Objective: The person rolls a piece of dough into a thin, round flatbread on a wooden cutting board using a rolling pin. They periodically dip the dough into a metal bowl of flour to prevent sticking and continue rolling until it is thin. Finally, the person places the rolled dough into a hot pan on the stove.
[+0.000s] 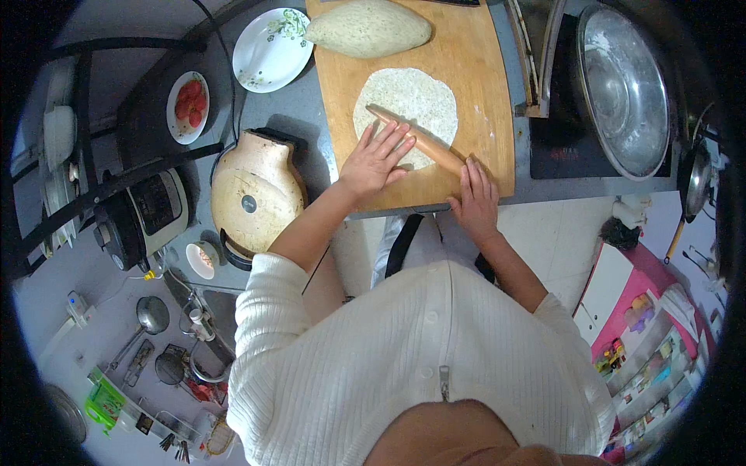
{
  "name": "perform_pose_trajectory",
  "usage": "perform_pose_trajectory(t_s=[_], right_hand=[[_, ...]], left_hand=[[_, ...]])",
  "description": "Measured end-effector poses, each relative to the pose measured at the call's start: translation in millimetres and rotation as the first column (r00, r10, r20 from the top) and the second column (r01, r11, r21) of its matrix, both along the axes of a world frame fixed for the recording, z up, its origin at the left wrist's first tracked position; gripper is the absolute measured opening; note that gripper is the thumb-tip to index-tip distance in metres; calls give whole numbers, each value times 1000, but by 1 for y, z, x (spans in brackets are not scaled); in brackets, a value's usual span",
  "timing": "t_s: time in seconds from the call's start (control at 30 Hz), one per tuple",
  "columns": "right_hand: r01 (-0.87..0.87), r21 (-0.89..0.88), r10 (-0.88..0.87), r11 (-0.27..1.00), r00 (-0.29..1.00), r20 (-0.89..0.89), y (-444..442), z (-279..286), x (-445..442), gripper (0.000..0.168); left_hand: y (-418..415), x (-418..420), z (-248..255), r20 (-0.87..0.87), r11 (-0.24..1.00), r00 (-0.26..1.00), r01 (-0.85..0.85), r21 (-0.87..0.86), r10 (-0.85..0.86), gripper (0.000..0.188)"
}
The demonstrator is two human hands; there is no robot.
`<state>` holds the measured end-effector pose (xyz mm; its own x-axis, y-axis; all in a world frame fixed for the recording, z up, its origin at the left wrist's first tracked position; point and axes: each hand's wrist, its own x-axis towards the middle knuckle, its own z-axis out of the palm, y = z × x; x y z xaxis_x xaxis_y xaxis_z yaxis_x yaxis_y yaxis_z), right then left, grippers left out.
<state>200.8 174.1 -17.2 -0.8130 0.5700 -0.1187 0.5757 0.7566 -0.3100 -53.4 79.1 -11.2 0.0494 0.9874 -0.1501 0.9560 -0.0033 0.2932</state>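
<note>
A wooden rolling pin (436,149) lies slantwise across a flat round of speckled dough (403,88). My left hand (376,157) rests on the pin left of its middle, fingers spread and reaching over it. At the pin's lower right end, my right hand (479,195) has its fingers laid over the wood. Beneath the dough is a wooden board (486,70) with small dabs of flour on its right side. A large oblong lump of dough (370,29) sits on the board's far part.
Left of the board are a floral plate (269,52), a closed electric griddle (256,201), a dish of red slices (187,108) and a small bowl (202,260). A big metal basin (623,93) stands on a black cooktop (553,151) at right.
</note>
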Motion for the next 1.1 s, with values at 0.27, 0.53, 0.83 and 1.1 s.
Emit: perform_pose_trajectory(t_s=[0.27,0.53,0.83,1.1], right_hand=[[164,307,-189,938,980,56,101,5,-35,73],[50,12,-50,999,999,1,18,7,-4,75],[60,-95,-63,994,997,-37,33,9,-4,53],[-57,-251,16,966,987,-160,20,12,-13,55]], left_hand=[[115,2,-11,39,968,989,-148,204,143,65],[7,15,15,9,996,996,-92,6,91,71],[4,25,11,30,916,946,-322,239,324,50],[-6,9,12,27,971,973,-231,55,230,62]])
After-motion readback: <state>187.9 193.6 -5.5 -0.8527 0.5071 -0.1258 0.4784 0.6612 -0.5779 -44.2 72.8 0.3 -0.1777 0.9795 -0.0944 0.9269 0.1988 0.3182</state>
